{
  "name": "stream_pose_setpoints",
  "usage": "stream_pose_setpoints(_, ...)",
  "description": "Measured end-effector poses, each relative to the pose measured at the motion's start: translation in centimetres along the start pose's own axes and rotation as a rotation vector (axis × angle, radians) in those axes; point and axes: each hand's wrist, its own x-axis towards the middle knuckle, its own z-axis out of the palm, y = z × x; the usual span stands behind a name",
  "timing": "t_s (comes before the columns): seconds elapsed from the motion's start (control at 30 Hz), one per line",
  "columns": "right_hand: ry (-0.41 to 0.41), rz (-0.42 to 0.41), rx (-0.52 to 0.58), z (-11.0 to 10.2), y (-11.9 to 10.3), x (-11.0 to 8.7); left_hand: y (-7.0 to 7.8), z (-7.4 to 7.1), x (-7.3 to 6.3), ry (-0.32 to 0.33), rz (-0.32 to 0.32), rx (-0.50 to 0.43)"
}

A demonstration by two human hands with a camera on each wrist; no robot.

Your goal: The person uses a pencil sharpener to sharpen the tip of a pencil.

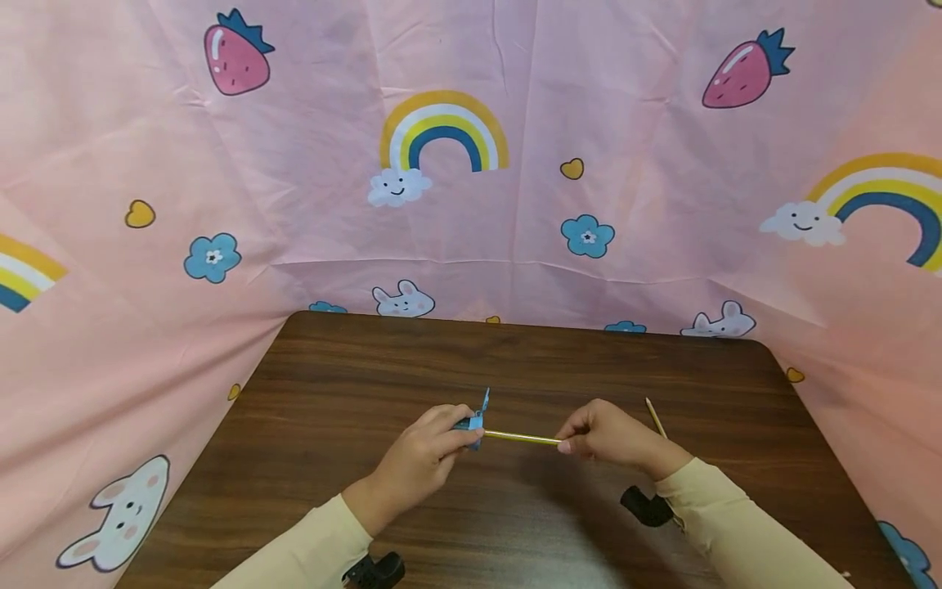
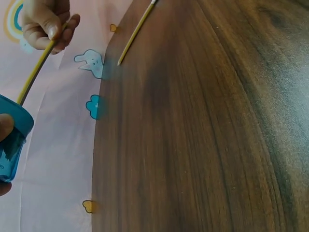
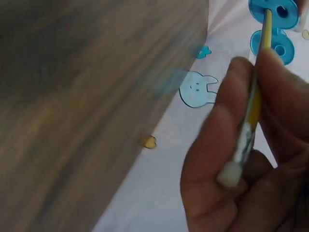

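My left hand (image 1: 415,454) holds a small blue pencil sharpener (image 1: 476,424) above the table. Its hinged lid (image 3: 284,47) is flipped away from the face with the holes. A yellow pencil (image 1: 521,438) has its front end in one of those holes, so the tip is hidden. Near its other end, the thumb and fingers of my right hand (image 1: 614,438) pinch the pencil. A whitish eraser (image 3: 230,175) in a metal band shows at that end in the right wrist view. Through the sharpener's body (image 2: 13,145), dark contents show in the left wrist view.
A second pencil (image 1: 654,415) lies on the dark wooden table (image 1: 412,352), beyond my right wrist and partly hidden by it. A pink printed cloth (image 1: 309,164) hangs around the table's back and sides. Black wrist devices (image 1: 646,505) sit under both forearms.
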Motion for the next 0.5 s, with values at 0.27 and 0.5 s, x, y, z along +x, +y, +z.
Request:
stream_pose_setpoints(0.27, 0.16, -0.057, -0.29, 0.5, -0.4, -0.1, -0.2, 0.3, 0.3, 0.036, -0.043, -0.019)
stream_pose_setpoints(0.5, 0.559, -0.29, -0.658, 2.4, 0.3, 0.0, -0.1, 0.3, 0.4, 0.017, -0.163, -0.049)
